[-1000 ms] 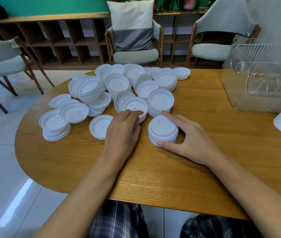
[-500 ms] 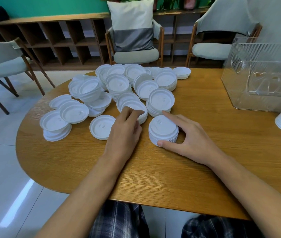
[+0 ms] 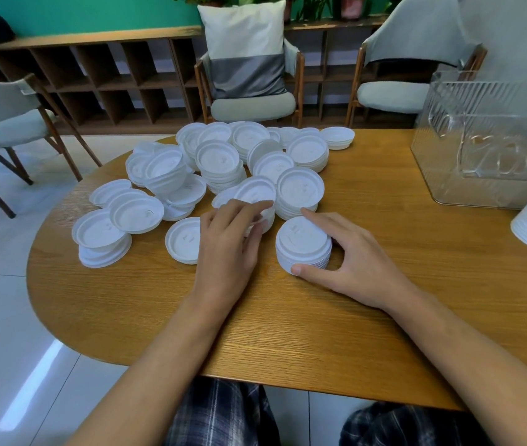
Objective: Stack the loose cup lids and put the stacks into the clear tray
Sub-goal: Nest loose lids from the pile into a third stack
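We see one clear ribbed plastic tray [image 3: 480, 175]; left of it, the left hand [image 3: 228, 249] pinches one tilted round white plastic lid [image 3: 253, 192] and the right hand [image 3: 360, 263] clasps one short lid stack [image 3: 302, 241].

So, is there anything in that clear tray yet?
Empty, as far as it shows: through the clear tray walls only the wooden table is visible, nothing white inside. Its right end is cut off.

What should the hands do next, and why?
Probably lift the tilted lid that the left hand pinches and drop it onto the stack that the right hand holds, since that stack sits right beside it.
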Demonstrator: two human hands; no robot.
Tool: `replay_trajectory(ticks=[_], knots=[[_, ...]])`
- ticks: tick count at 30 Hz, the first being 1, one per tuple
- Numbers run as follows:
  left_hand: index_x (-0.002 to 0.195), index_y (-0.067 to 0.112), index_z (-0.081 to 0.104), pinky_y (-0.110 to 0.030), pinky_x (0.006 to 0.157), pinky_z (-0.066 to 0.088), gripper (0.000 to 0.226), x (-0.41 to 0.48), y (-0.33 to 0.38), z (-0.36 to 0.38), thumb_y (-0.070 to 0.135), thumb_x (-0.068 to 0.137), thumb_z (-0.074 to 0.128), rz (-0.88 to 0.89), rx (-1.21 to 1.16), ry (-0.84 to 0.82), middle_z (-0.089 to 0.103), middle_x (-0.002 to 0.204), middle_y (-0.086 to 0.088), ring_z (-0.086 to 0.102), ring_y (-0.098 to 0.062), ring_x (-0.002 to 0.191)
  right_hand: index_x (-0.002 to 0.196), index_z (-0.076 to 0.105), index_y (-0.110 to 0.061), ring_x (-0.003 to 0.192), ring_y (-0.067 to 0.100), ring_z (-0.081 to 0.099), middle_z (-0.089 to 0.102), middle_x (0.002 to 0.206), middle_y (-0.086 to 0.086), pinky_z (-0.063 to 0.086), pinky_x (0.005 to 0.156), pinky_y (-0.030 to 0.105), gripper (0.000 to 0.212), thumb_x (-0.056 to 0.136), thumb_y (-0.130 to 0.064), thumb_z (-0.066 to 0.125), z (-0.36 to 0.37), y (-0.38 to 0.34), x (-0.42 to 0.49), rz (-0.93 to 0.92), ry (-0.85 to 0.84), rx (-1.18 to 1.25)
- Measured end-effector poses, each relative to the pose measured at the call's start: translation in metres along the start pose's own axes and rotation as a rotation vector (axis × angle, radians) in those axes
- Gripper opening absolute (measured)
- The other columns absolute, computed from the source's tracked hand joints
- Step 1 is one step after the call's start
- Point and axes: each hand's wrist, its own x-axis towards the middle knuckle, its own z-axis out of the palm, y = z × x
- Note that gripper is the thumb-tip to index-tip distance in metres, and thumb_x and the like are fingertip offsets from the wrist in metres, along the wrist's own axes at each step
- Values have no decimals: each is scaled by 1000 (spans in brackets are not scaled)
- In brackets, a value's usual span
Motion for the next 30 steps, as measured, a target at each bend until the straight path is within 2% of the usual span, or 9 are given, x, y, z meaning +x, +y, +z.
replay_trajectory(ticks=[6,11,14,17,21,23,25,27,30], knots=[[144,9,56,-31,84,58,44,1,10,-5,9,101,68,-137,-281,-10,63,114,0,63,-15,104,159,41,-30,132,-7,45,52,143,-18,28,104,2,91,81,-49,84,0,1,1,-4,31,7],[148,19,51,-18,77,53,52,5,19,-10,2,101,64,-394,-573,0,61,116,6,63,-8,102,160,28,-44,131,-7,45,51,139,-21,31,102,2,98,80,-52,84,0,-1,1,13,34,41],[145,19,55,-30,92,57,50,7,19,-12,-5,101,59,-429,-664,-37,63,124,9,60,-5,111,159,20,-52,131,-10,44,48,140,-25,32,101,2,101,81,-50,85,-1,-2,0,28,18,61],[144,24,56,-51,95,59,52,6,17,-12,-4,101,55,-471,-749,-83,63,131,0,64,-19,117,158,17,-55,131,-9,44,48,141,-24,33,100,3,102,82,-50,84,-2,-3,0,30,14,64],[146,22,58,-49,106,54,43,6,15,-11,8,105,58,-530,-811,-180,67,137,1,64,-15,128,158,20,-56,131,-7,46,48,142,-23,34,102,5,99,83,-48,84,-1,-3,1,10,17,73],[146,23,60,-44,104,55,41,4,16,-8,17,105,63,-518,-761,-210,72,127,-2,68,-16,117,158,23,-54,134,-7,44,48,145,-23,34,105,6,97,84,-48,84,-1,-4,0,-9,22,74],[139,26,65,-37,87,57,40,1,18,-5,30,100,70,-492,-683,-206,72,104,-8,65,-27,92,159,28,-49,136,-8,42,47,147,-20,32,106,5,93,84,-48,83,-1,-3,1,-28,25,64],[128,26,70,-25,71,49,38,-1,19,-4,36,93,79,-470,-593,-197,63,80,-1,56,-20,72,159,35,-41,134,-8,44,50,143,-17,32,104,4,88,85,-47,82,0,-1,1,-44,31,54],[114,28,70,-23,66,47,39,-3,19,-3,46,83,85,-418,-452,-233,59,68,2,53,-13,62,155,43,-35,129,-4,48,54,136,-15,36,101,7,84,83,-46,83,1,0,1,-46,50,37]])
